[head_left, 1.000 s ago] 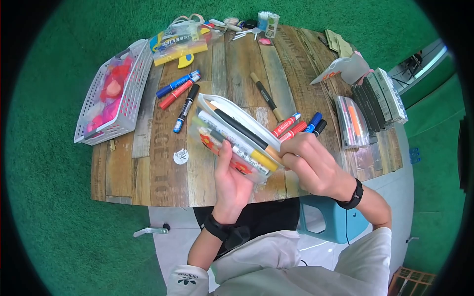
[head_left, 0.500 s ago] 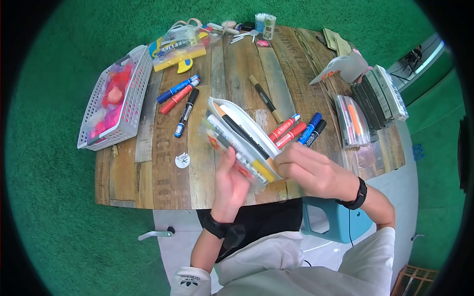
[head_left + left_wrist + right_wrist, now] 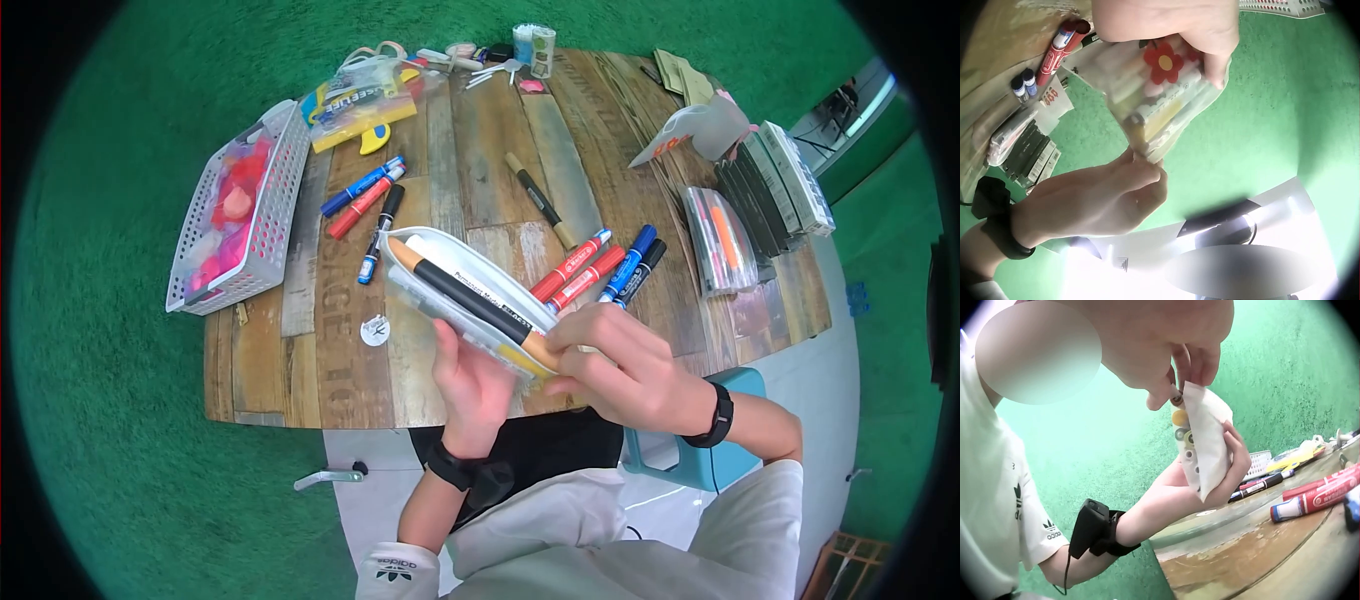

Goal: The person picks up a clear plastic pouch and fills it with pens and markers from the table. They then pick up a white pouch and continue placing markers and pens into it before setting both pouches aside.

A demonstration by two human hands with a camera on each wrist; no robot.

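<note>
My left hand (image 3: pixel 470 390) holds a white, partly see-through pencil pouch (image 3: pixel 1147 103) from below and behind, its thumb along the near side. Red flowers decorate the pouch's front in the left wrist view. Its mouth gapes upward, and a black marker (image 3: pixel 470 298) with tan ends lies along the opening. More pens crowd inside; their round ends show in the right wrist view. With bent fingers, my right hand (image 3: pixel 625 370) pinches at the pouch's right end, by the marker's tip. I cannot tell whether it grips the marker or only the pouch edge.
Red markers (image 3: pixel 588 277) and a blue marker (image 3: pixel 628 262) lie just beyond the right hand. More markers (image 3: pixel 366 202) are left of the pouch, and a tan-and-black marker (image 3: pixel 541 202) behind it. A white basket (image 3: pixel 275 240) stands left, a clear pen case (image 3: pixel 720 240) right.
The pouch has rolled in my left hand, so its mouth faces up more and the flowered front has left the head view. The right hand stays at the pouch's right end.
</note>
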